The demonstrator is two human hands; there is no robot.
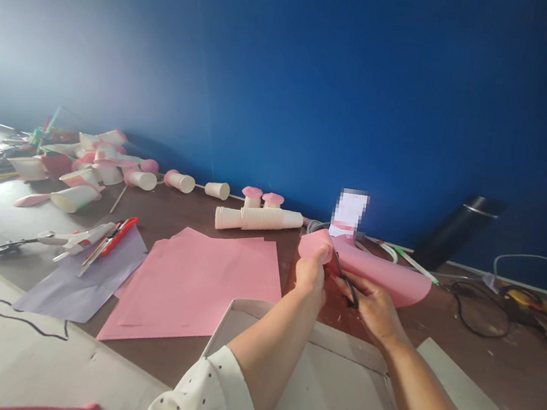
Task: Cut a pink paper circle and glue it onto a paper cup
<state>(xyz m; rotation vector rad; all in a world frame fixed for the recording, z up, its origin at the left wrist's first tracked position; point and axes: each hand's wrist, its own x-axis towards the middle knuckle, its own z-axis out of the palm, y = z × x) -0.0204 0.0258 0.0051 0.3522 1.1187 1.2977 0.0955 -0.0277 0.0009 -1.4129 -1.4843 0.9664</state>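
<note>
My left hand pinches a rounded piece of pink paper between thumb and fingers. Black-handled scissors are gripped in my right hand, their blades beside the edge of the pink piece. Just behind both hands lies a larger curled pink sheet, bending off to the right. Whether the blades touch the piece I cannot tell. Below my forearms sits an open white box lid.
Pink sheets lie left of my arms, beside a purple sheet bearing a red cutter and a glue gun. Stacked paper cups rest behind. A black bottle leans against the blue partition.
</note>
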